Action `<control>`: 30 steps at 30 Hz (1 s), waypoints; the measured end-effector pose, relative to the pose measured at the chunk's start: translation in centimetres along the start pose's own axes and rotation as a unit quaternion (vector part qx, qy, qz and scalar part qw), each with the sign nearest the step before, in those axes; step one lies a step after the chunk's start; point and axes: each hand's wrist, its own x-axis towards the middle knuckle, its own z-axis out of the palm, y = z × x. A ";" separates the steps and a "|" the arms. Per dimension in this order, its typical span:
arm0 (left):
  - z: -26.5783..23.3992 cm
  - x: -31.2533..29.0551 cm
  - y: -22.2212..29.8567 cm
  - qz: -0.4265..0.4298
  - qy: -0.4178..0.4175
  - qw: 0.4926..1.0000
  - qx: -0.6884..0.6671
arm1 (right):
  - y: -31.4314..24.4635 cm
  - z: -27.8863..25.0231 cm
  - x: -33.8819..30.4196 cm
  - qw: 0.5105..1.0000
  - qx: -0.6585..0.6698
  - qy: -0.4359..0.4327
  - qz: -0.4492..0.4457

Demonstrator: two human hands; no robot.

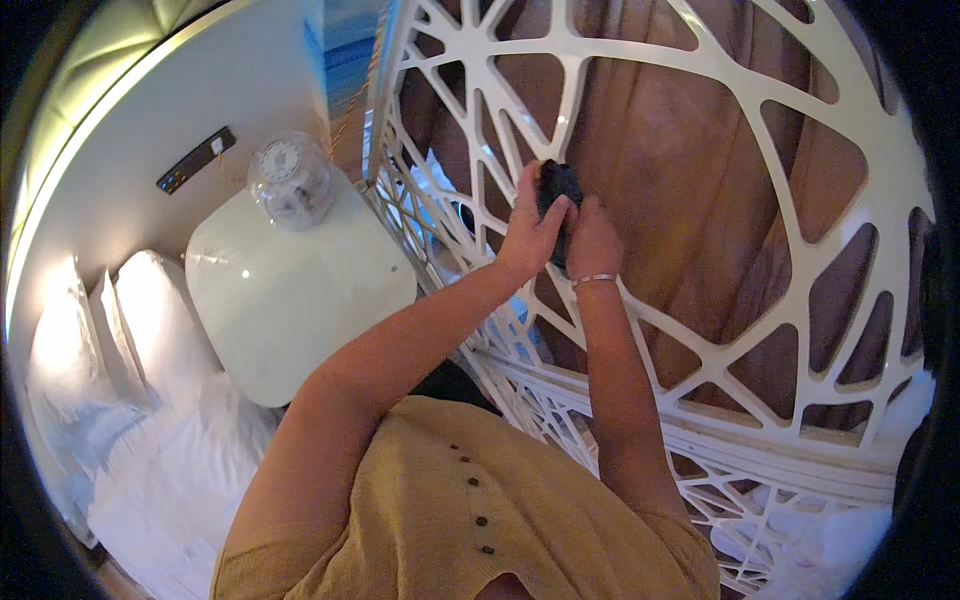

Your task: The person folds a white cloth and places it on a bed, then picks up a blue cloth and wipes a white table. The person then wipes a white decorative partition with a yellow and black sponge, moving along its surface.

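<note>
A small dark object (560, 185), black and soft-edged, is held up in front of a white lattice screen (470, 40). My left hand (530, 232) is closed around its left side, with the thumb across its front. From the right, my right hand (595, 240) grips its lower part with the fingers curled in. Both hands hide much of the object, so its kind cannot be made out. Whether it touches the lattice bars is unclear. A thin bracelet (594, 279) circles my right wrist.
Brown curtains (680, 180) hang behind the lattice. On the left stands a pale, rounded table (300, 310) bearing a clear, domed object (290, 185). A dark socket strip (195, 160) is on the wall. A bed with white pillows (160, 310) lies at the far left.
</note>
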 end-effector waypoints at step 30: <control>-1.4 12.6 6.4 0.097 -0.119 0.983 0.101 | -7.4 2.3 12.1 0.934 0.271 0.226 0.059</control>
